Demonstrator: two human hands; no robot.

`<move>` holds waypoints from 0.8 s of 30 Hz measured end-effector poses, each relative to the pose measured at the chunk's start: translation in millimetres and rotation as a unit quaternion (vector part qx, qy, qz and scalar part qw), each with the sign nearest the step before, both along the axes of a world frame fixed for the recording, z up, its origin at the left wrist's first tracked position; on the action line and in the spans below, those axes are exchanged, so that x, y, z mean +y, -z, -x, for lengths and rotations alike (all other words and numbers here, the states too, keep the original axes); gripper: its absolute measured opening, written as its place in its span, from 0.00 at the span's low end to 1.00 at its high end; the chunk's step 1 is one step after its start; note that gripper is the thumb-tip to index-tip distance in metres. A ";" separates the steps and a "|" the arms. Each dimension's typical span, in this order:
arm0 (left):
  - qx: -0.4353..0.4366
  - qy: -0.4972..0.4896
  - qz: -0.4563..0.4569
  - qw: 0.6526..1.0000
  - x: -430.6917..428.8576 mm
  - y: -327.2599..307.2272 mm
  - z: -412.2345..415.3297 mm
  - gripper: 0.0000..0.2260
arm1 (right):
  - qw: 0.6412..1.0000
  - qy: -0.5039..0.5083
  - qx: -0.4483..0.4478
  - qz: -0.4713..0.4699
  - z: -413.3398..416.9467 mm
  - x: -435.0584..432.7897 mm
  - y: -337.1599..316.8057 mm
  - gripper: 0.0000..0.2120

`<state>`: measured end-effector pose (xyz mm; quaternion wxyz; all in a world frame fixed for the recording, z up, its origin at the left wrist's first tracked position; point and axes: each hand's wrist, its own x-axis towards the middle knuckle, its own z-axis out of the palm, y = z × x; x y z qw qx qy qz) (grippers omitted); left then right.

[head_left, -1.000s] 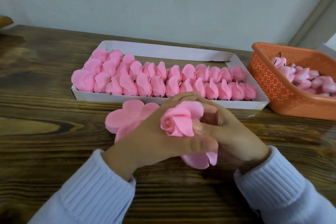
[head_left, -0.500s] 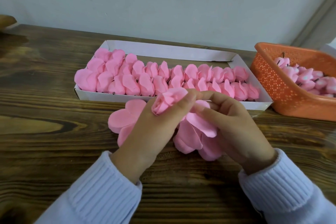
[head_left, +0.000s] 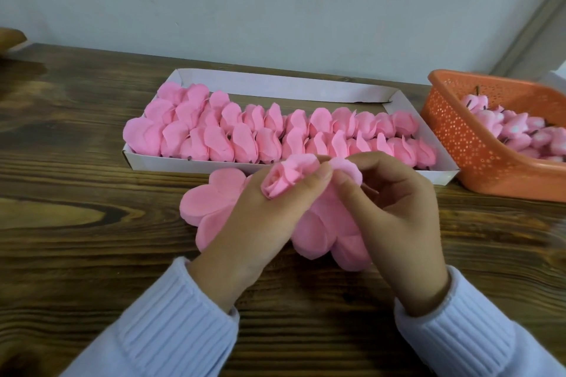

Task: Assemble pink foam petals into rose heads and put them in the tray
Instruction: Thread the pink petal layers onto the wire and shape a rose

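Two sleeves: pale ribbed cuffs come in from my bottom edge, the left sleeve and the right sleeve, both over the tabletop of dark, strongly grained wood.
Left hand: the left hand shows me its back. Its fingers are curled round a tightly rolled pink rose bud, which lies on its side with the spiral centre turned left and toward me.
Right hand: the right hand pinches one rounded foam petal between thumb and forefinger, right beside the bud. Its other fingers are curled in.
Loose layers: more pink petal layers hang below and between both hands. I cannot tell whether their lowest lobes touch the wood.
Rose in work: it is held by both hands just in front of the tray's near wall, not in the tray.
Flat cut-out: a flower-shaped foam cut-out lies flat on the tabletop, partly under the left hand.
Tray: a long white cardboard tray lies crosswise behind the hands, with finished rose heads packed in two rows against its near wall.
Basket: an orange perforated basket stands just beside the tray's right end, cut off by my frame edge. Inside it are pink stemmed buds.
Far edge: a plain pale wall rises behind the tabletop. A brown shape sits at far left, and I cannot identify it.
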<state>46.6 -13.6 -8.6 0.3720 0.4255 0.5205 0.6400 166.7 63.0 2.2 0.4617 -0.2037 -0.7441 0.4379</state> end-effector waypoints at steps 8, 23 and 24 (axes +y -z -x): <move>0.038 0.010 0.008 0.999 0.8 0.2 -5.2 0.15 | 0.997 0.055 -0.008 -0.055 -0.6 -1.7 -2.2 0.08; 0.048 0.051 -0.016 0.997 -1.2 -2.8 -5.5 0.09 | 0.995 0.052 0.002 -0.084 -1.5 -1.3 -0.2 0.06; 0.052 0.045 -0.017 0.997 -1.4 -3.6 -5.8 0.09 | 0.995 0.042 0.004 -0.086 -1.1 -1.0 -0.2 0.06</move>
